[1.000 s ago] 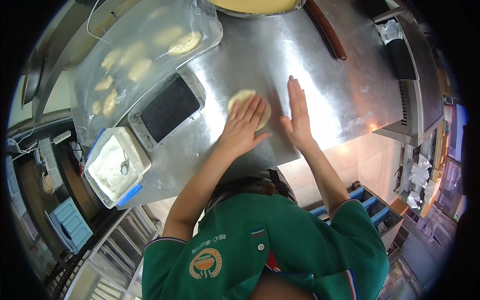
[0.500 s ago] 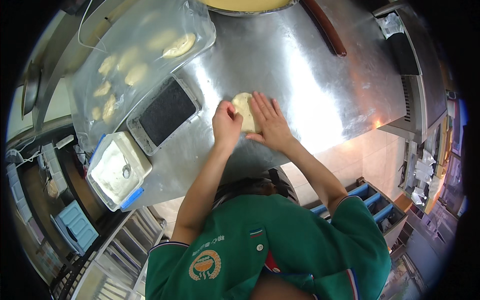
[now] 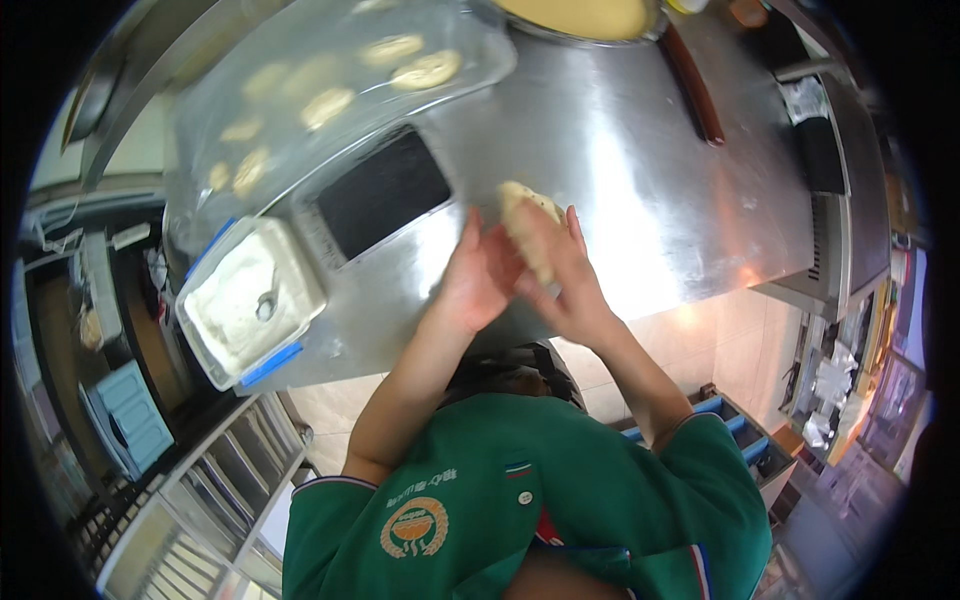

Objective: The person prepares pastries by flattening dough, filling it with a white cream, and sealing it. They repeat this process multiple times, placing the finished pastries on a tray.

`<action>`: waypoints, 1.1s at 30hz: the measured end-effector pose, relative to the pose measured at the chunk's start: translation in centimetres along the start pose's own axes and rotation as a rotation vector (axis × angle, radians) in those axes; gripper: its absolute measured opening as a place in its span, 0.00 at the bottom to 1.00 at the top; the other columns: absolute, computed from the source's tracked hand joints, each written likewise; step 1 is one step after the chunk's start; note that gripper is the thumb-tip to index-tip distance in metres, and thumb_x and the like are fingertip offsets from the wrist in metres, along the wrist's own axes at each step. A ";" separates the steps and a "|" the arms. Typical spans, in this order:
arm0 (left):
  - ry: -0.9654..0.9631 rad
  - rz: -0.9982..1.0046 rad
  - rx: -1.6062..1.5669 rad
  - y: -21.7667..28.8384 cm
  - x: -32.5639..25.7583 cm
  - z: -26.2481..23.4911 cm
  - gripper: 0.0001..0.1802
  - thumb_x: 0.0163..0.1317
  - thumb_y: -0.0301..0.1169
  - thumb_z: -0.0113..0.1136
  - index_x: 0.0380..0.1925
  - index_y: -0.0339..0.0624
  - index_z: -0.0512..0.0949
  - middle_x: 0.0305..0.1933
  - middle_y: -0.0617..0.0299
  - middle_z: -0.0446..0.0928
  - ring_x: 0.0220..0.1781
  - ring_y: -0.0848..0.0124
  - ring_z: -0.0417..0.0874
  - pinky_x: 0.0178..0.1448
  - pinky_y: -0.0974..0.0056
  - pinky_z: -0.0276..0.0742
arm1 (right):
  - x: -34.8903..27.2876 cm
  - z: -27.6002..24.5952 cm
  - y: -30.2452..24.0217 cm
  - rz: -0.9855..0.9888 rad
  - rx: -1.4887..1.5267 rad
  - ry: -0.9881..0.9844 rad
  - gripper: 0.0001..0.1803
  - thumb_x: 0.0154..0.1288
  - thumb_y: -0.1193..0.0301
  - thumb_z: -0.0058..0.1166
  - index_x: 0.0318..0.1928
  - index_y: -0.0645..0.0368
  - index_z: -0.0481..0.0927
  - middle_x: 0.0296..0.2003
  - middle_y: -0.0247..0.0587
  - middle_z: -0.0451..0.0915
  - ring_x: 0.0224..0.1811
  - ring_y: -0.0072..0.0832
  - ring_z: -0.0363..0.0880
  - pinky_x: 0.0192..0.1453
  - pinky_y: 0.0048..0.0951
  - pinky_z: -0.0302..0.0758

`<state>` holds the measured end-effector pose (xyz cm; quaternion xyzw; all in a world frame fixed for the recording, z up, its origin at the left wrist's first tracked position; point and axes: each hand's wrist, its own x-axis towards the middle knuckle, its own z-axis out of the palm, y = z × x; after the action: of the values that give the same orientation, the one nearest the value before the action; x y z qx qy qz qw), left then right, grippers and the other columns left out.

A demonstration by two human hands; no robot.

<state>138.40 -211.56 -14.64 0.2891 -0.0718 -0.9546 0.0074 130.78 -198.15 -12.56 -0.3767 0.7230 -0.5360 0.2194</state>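
A flat, pale piece of dough (image 3: 513, 197) with a few dark specks is up off the steel worktop, tilted on edge between my hands. My right hand (image 3: 572, 288) holds it, the fingers lying across it and partly smeared by motion. Close beside the dough, my left hand (image 3: 484, 278) is open with the palm turned inward and the fingers apart. Whether the left fingertips touch the dough is hard to see. To the left of my hands lies a shallow clear tray with a black inside (image 3: 385, 190).
At left stands a plastic tub of white powder (image 3: 235, 295) with blue clips. Clear plastic sheeting (image 3: 290, 165) covers several dough pieces. A bowl of yellow mixture (image 3: 590, 18) and a brown rolling pin (image 3: 692, 85) are at the back. A steel appliance (image 3: 850, 230) borders the right side.
The dough has been lifted off the worktop and tipped up in my right hand. My left hand has opened and drawn slightly nearer my body. The view has shifted a little.
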 end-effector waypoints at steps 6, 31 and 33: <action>-0.369 0.235 -0.108 7.8 -11.2 -3.5 0.35 0.72 0.55 0.35 0.65 0.37 0.63 0.68 0.51 0.67 0.69 0.53 0.66 0.72 0.50 0.62 | 2.4 7.5 -6.2 -0.310 -0.104 0.184 0.19 0.62 0.71 0.53 0.53 0.63 0.77 0.60 0.55 0.72 0.60 0.47 0.73 0.66 0.46 0.65; 0.107 0.811 -0.203 26.7 -34.3 -24.7 0.30 0.75 0.48 0.29 0.65 0.37 0.63 0.66 0.44 0.67 0.67 0.51 0.68 0.72 0.52 0.61 | 7.6 39.6 -12.3 0.029 -0.038 -0.288 0.11 0.73 0.72 0.48 0.43 0.69 0.80 0.26 0.45 0.81 0.24 0.23 0.79 0.30 0.24 0.75; 0.161 0.777 -0.175 26.7 -34.3 -24.7 0.28 0.75 0.44 0.31 0.65 0.36 0.63 0.66 0.44 0.67 0.68 0.49 0.67 0.72 0.49 0.60 | 7.4 41.1 -12.0 0.064 0.009 -0.267 0.14 0.75 0.70 0.45 0.42 0.69 0.80 0.24 0.43 0.80 0.23 0.23 0.79 0.29 0.23 0.74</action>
<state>179.91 -239.32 -12.32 0.3128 -0.0931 -0.8575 0.3976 159.50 -230.70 -14.19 -0.4203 0.6968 -0.4769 0.3322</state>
